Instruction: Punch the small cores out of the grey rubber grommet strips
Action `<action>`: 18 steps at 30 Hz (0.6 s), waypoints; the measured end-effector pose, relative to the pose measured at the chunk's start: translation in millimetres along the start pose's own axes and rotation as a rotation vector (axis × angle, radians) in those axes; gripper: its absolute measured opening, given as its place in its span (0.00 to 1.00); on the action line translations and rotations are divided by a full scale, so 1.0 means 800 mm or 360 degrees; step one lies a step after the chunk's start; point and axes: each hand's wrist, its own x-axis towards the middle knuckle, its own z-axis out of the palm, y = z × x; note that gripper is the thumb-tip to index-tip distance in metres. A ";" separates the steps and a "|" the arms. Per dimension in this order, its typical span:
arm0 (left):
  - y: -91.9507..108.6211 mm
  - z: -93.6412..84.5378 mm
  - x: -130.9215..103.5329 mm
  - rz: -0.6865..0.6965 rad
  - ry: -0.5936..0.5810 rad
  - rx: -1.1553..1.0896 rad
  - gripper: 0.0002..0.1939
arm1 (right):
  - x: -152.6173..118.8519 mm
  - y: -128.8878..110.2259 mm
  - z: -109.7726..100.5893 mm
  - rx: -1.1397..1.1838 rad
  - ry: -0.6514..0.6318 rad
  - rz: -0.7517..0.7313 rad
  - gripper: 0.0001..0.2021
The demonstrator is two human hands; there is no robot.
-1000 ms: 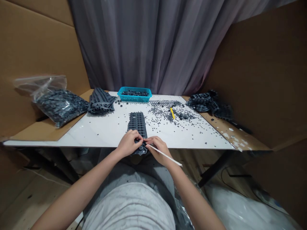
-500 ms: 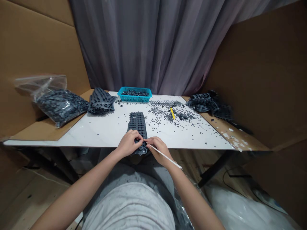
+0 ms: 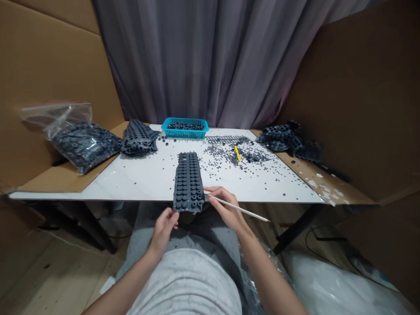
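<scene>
The widest thing before me is the white table (image 3: 147, 175). On the floor to its right sits a pale plastic bundle (image 3: 344, 280); I can't make out what's inside. At the table's left, a clear bag (image 3: 87, 146) leans over, plump with dark, ring-shaped pieces in its lower part, its upper part slack. Just beside it is a pile of dark perforated sheets (image 3: 139, 139). At the back stands a turquoise basket (image 3: 184, 134), its lattice walls holding a low, level heap of small dark pieces.

The dark studded sheet (image 3: 187, 183) lies lengthwise at the front of the table, its near end jutting past the edge, between the person's two hands. These are apart: the left hand (image 3: 165, 226) is at the sheet's near left corner, though whether it pinches or merely touches I can't tell; the right hand (image 3: 226, 203) is at the right edge, thumb and fingers closed on a thin white stick (image 3: 247, 212). Farther off lies a yellow tool (image 3: 237, 153), among a scatter of tiny dark bits (image 3: 216, 151).
</scene>
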 end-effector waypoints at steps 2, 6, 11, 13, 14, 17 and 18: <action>-0.008 0.019 0.002 -0.0220 -0.0138 -0.0175 0.25 | -0.003 -0.003 -0.002 -0.0033 -0.0124 0.0016 0.08; -0.001 0.058 0.018 -0.0491 -0.0163 -0.0486 0.29 | -0.002 -0.009 -0.005 -0.0068 -0.0273 0.0057 0.08; 0.013 0.077 0.022 -0.0644 -0.0007 -0.0639 0.24 | 0.004 -0.017 -0.009 -0.0012 -0.0371 0.0181 0.09; 0.015 0.078 0.019 -0.0646 0.0030 -0.0655 0.23 | 0.005 -0.019 -0.011 0.0020 -0.0360 0.0193 0.10; 0.016 0.077 0.017 -0.0640 0.0046 -0.0658 0.22 | 0.005 -0.020 -0.012 0.0033 -0.0348 0.0194 0.10; 0.018 0.076 0.014 -0.0602 0.0091 -0.0653 0.20 | 0.005 -0.020 -0.014 0.0042 -0.0334 0.0157 0.10; 0.017 0.075 0.013 -0.0585 0.0106 -0.0647 0.20 | 0.004 -0.020 -0.015 0.0036 -0.0347 0.0139 0.09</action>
